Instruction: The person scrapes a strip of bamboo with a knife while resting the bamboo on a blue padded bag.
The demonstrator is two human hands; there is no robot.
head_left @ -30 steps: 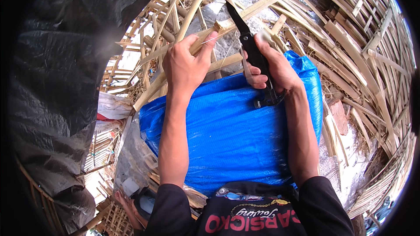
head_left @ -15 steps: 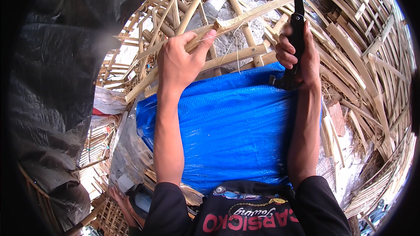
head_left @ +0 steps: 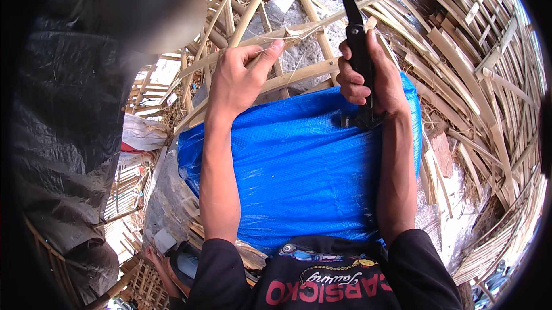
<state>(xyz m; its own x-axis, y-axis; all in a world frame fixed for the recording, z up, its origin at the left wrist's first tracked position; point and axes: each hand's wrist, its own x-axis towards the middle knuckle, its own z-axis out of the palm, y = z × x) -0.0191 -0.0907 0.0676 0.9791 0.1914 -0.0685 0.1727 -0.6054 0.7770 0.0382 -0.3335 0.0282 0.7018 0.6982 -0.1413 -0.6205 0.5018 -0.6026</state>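
Observation:
My left hand (head_left: 238,80) is closed on a split bamboo strip (head_left: 325,21), thumb and forefinger near a rough node on it. From there the strip slants up to the far right. A thin pale fibre shows by the fingertips. My right hand (head_left: 382,83) grips the black handle of an open folding knife (head_left: 357,45). Its dark blade points up and slightly left, with the bamboo strip close by; I cannot tell whether they touch. Below both hands, a blue woven plastic sheet (head_left: 305,166) lies over my lap.
A lattice of bamboo poles (head_left: 259,5) spreads over pale ground at the far side. Piled bamboo strips (head_left: 489,74) fill the right, near a reddish brick (head_left: 441,152). Black plastic sheeting (head_left: 63,137) hangs at left. At lower left are another person's bare limb (head_left: 164,272) and a woven basket (head_left: 144,290).
My right hand has moved left and slightly down with the knife, whose blade now leans left. My left hand stays nearly in place on the bamboo strip.

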